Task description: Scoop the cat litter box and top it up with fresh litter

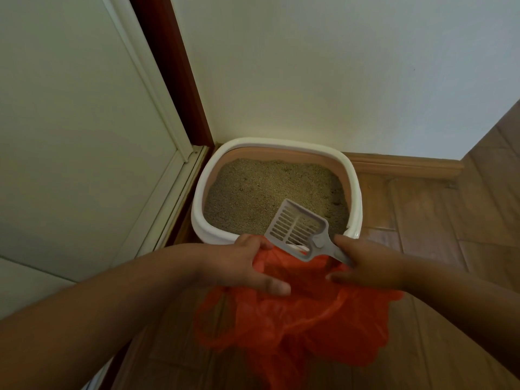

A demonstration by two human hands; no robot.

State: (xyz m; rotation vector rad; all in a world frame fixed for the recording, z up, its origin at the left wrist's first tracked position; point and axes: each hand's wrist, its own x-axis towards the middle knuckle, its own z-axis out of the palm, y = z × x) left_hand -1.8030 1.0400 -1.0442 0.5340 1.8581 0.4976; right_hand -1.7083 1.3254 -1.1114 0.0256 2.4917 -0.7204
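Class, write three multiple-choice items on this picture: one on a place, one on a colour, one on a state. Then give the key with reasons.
1. Where does the litter box stand?
A. in a corner
B. on a shelf
C. under a table

2. What colour is the bag?
A. blue
B. orange
C. black

3. What is the right hand doing?
A. hanging idle
B. pouring litter
C. holding the scoop

Key: 1 A, walls meet behind it; 2 B, the plastic is bright orange; 3 C, its fingers grip the scoop's handle, while the left hand holds the bag.

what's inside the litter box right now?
The litter box holds granular tan litter across its floor, with a few darker specks. The grey scoop in the right hand covers the near right part; anything buried is hidden.
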